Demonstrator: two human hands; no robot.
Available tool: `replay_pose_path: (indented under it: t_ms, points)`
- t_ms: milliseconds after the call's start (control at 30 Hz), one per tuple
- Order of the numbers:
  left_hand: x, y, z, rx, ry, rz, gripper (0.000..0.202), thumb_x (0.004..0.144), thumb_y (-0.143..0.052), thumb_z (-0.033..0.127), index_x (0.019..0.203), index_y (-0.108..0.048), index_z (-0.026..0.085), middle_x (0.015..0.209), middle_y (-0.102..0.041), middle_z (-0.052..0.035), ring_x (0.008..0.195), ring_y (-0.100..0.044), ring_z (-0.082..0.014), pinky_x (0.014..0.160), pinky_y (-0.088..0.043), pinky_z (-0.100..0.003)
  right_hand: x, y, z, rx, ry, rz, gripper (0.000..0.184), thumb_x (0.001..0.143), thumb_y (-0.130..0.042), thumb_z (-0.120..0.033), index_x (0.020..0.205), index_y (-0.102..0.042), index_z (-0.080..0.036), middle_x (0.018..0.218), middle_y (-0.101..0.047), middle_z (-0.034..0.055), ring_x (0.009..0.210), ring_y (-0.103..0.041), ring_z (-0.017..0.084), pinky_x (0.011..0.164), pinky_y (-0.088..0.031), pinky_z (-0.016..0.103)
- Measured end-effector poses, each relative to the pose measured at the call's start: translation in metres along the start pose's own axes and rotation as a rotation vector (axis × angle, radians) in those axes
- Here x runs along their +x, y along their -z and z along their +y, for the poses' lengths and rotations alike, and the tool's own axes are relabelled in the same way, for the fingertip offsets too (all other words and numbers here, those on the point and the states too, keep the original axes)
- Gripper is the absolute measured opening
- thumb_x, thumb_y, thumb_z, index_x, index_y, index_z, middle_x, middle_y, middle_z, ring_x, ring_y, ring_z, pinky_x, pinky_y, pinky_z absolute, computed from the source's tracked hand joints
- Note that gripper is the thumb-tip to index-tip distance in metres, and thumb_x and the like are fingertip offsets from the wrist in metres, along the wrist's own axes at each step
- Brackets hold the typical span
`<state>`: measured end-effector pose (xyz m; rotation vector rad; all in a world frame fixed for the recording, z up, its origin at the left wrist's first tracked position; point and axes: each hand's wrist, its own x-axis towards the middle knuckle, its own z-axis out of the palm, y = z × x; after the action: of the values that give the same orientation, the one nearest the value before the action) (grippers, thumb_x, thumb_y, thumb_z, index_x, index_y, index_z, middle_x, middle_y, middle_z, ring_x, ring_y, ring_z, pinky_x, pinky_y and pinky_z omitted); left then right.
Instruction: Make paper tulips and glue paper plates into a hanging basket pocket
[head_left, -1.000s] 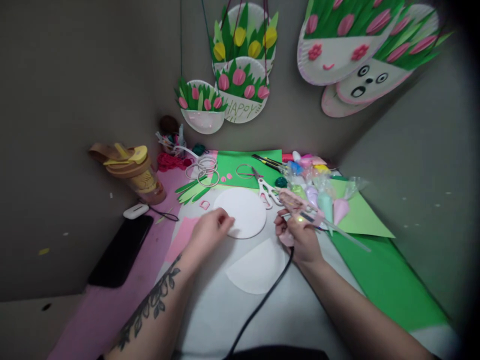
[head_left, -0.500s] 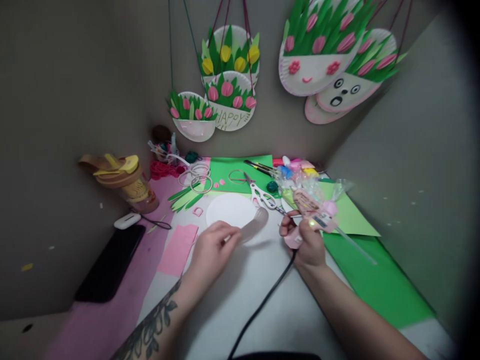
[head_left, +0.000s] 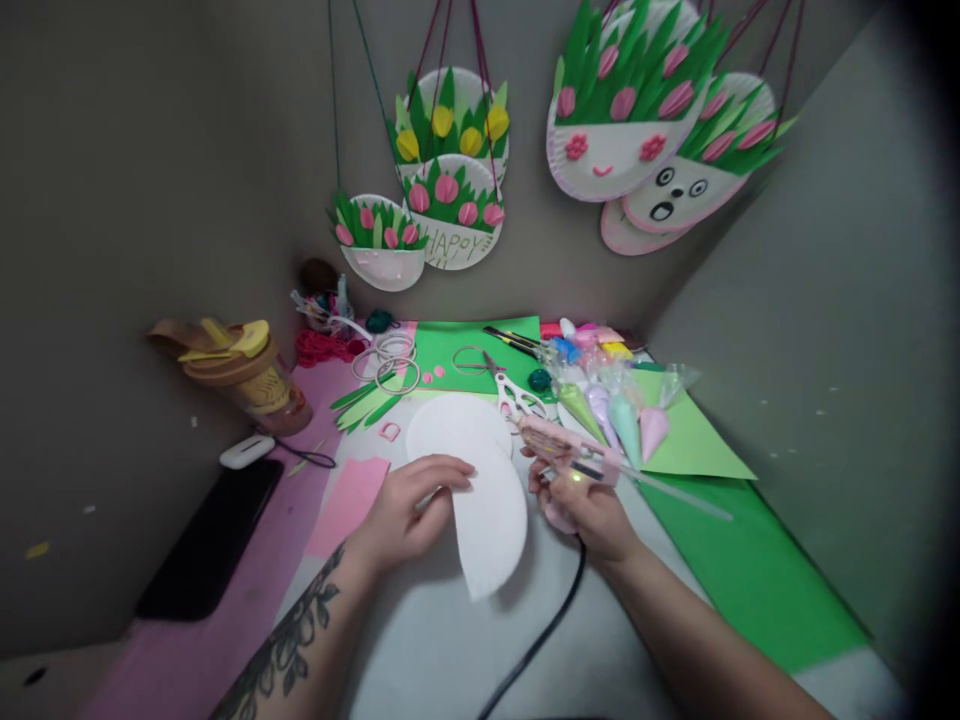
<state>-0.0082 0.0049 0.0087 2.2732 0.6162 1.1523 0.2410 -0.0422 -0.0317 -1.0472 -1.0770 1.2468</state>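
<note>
Table (head_left: 420, 650) spreads white beneath you, a round white disc (head_left: 442, 425) lying on it ahead. Overlapping that disc's near right side, your white half-disc (head_left: 491, 530) hangs at a slant, its straight edge pinched between the thumb and fingers of your left hand (head_left: 412, 505). Your right hand (head_left: 585, 510) curls its fingers round the pink glue gun (head_left: 566, 447), nozzle leftward, just beside the white-handled scissors (head_left: 521, 397).
</note>
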Motion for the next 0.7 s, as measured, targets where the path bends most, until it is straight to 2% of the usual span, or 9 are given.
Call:
replay_pose_path:
  t_ms: [133, 233, 300, 367, 433, 500, 567, 633, 700]
  points:
    - [0.000, -0.002, 0.003, -0.099, 0.090, -0.015, 0.028, 0.086, -0.043, 0.007, 0.096, -0.067, 0.019, 0.100, -0.072, -0.0083, 0.094, -0.068, -0.0162, 0.083, -0.055, -0.029, 0.000, -0.003, 0.009, 0.058, -0.122, -0.052, 0.040, 0.070, -0.074, -0.055, 0.090, -0.068, -0.021, 0.069, -0.063, 0.0040, 0.052, -0.052, 0.013, 0.045, -0.043, 0.026]
    - [-0.001, -0.014, 0.002, -0.068, 0.215, 0.086, 0.018, 0.083, -0.055, 0.011, 0.092, -0.067, 0.020, 0.100, -0.071, -0.0074, 0.094, -0.067, -0.0166, 0.083, -0.054, -0.029, -0.002, -0.010, 0.008, 0.062, -0.142, -0.065, 0.042, 0.067, -0.076, -0.054, 0.092, -0.069, -0.021, 0.072, -0.066, 0.0048, 0.052, -0.054, 0.013, 0.044, -0.044, 0.025]
    - [-0.001, -0.023, 0.002, -0.093, 0.387, 0.227, 0.024, 0.080, -0.059, 0.015, 0.104, -0.063, 0.021, 0.110, -0.067, -0.0089, 0.092, -0.065, -0.0158, 0.077, -0.054, -0.028, -0.003, -0.015, 0.004, 0.026, -0.111, -0.043, 0.041, 0.067, -0.076, -0.053, 0.093, -0.070, -0.021, 0.076, -0.068, 0.0058, 0.055, -0.057, 0.014, 0.045, -0.046, 0.025]
    - [0.000, -0.030, 0.002, -0.180, 0.619, 0.352, 0.044, 0.077, -0.064, 0.020, 0.120, -0.055, 0.021, 0.115, -0.063, -0.0099, 0.077, -0.063, -0.0117, 0.065, -0.053, -0.024, -0.003, -0.020, 0.001, -0.019, -0.073, -0.037, 0.040, 0.070, -0.074, -0.052, 0.095, -0.070, -0.021, 0.073, -0.068, 0.0049, 0.054, -0.057, 0.015, 0.046, -0.048, 0.026]
    - [0.001, -0.033, 0.002, -0.279, 0.819, 0.388, 0.055, 0.072, -0.069, 0.026, 0.124, -0.052, 0.017, 0.102, -0.065, -0.0072, 0.063, -0.058, -0.0084, 0.057, -0.049, -0.021, -0.003, -0.022, -0.001, -0.061, -0.030, -0.041, 0.037, 0.073, -0.072, -0.051, 0.097, -0.070, -0.022, 0.070, -0.067, 0.0036, 0.054, -0.057, 0.015, 0.047, -0.050, 0.027]
    - [0.002, -0.031, 0.001, -0.320, 0.935, 0.351, 0.046, 0.070, -0.071, 0.034, 0.109, -0.062, 0.012, 0.082, -0.066, -0.0035, 0.059, -0.057, -0.0095, 0.056, -0.047, -0.021, -0.003, -0.022, -0.001, -0.099, 0.014, -0.030, 0.036, 0.074, -0.072, -0.049, 0.099, -0.070, -0.023, 0.072, -0.068, 0.0039, 0.057, -0.059, 0.016, 0.050, -0.052, 0.029]
    - [0.002, -0.027, 0.000, -0.280, 0.973, 0.301, 0.032, 0.073, -0.067, 0.039, 0.087, -0.069, 0.011, 0.071, -0.065, -0.0025, 0.062, -0.058, -0.0123, 0.056, -0.045, -0.022, -0.004, -0.019, 0.001, -0.118, 0.024, -0.015, 0.036, 0.074, -0.072, -0.050, 0.097, -0.070, -0.022, 0.075, -0.068, 0.0047, 0.057, -0.059, 0.016, 0.049, -0.052, 0.029]
    - [0.002, -0.022, 0.001, -0.195, 0.945, 0.247, 0.027, 0.077, -0.061, 0.039, 0.074, -0.069, 0.013, 0.070, -0.067, -0.0024, 0.064, -0.059, -0.0138, 0.057, -0.043, -0.022, -0.004, -0.014, 0.004, -0.120, 0.012, 0.000, 0.034, 0.074, -0.072, -0.050, 0.093, -0.071, -0.021, 0.073, -0.068, 0.0049, 0.055, -0.058, 0.016, 0.045, -0.051, 0.027]
    - [0.002, -0.019, 0.004, -0.101, 0.889, 0.197, 0.024, 0.078, -0.059, 0.034, 0.068, -0.068, 0.014, 0.067, -0.067, -0.0009, 0.064, -0.058, -0.0137, 0.057, -0.042, -0.022, -0.004, -0.010, 0.008, -0.105, 0.026, 0.054, 0.031, 0.072, -0.074, -0.047, 0.090, -0.072, -0.021, 0.071, -0.068, 0.0050, 0.055, -0.059, 0.016, 0.044, -0.051, 0.028]
